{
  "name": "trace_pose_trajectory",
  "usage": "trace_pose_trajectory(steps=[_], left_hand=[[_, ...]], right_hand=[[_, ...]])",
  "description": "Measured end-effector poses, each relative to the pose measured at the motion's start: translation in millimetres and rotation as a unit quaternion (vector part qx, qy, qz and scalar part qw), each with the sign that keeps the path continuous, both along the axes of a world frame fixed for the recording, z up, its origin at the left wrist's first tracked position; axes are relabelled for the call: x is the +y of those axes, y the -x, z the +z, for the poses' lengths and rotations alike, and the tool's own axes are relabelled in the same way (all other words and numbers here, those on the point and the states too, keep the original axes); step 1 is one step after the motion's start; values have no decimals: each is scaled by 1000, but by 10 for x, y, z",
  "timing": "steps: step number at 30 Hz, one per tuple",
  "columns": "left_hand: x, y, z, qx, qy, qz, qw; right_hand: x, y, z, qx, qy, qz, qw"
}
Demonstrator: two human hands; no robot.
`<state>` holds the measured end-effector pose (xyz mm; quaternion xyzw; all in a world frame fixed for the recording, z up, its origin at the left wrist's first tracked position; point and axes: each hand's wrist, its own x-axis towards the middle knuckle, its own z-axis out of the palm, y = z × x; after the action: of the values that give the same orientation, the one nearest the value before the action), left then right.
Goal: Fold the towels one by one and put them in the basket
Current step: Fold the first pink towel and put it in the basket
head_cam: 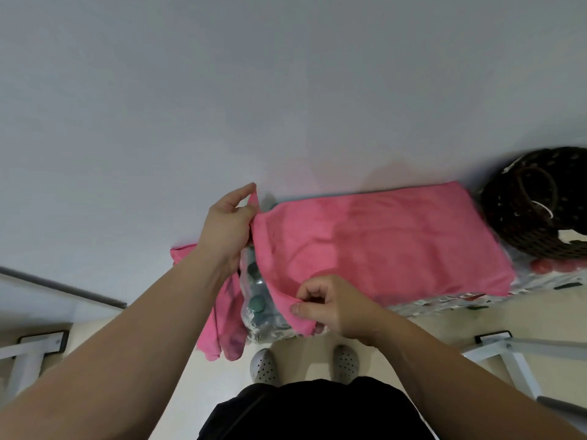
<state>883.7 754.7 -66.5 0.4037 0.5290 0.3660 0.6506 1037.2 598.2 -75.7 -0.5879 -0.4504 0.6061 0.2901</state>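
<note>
Lying flat, pink towel (381, 242), corners pinched by both hands.

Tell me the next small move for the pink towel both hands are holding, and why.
Probably carry the two pinched corners across to the far right edge, folding it in half. The left hand and right hand each grip a corner at the left end of the pink towel, which lies spread out, apparently unfolded. The basket waits at the right.
</note>
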Motion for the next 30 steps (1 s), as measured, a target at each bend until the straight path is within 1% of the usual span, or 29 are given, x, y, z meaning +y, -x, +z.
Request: trace_pose_trajectory(steps=[2,4,6,8,11,14,16,18,21,22,25,27,30], left_hand=[[-37,-289,122,23,-47,-28,998],[-96,-627,221,74,-123,-57,988],[-169,-983,280,134,-216,-99,962],[-254,-1371,289,197,-293,-147,924],[-378,-1911,276,257,-352,-182,881],[-532,-2490,194,299,-355,-236,854],[-587,-2705,46,355,-328,-282,829],[-649,-2734,-129,409,-295,-303,809],[-786,-2564,-284,462,-273,-254,805],[-831,-2479,-314,479,-281,-237,797],[-953,-2198,-374,544,-299,-209,756],[-1023,-2053,-412,582,-278,-203,737],[-1114,-1932,-532,611,-235,-226,722]], right_hand=[[-85,-247,11,8,3,-14,1000],[-180,-527,4,9,-4,-28,1000],[-282,-813,-2,-8,-19,-29,999],[-406,-1098,-16,-27,-23,-23,999],[-573,-1476,-56,-2,-1,-34,999],[-706,-1901,-30,5,13,-45,999],[-727,-2107,-90,-18,33,-50,998],[-726,-2238,-168,-71,46,-56,995],[-703,-2329,-296,-141,14,-27,990],[-696,-2342,-305,-158,0,-11,987],[-671,-2388,-299,-208,-18,55,976],[-616,-2419,-274,-222,-14,77,972],[-456,-2447,-236,-244,-16,67,967]])
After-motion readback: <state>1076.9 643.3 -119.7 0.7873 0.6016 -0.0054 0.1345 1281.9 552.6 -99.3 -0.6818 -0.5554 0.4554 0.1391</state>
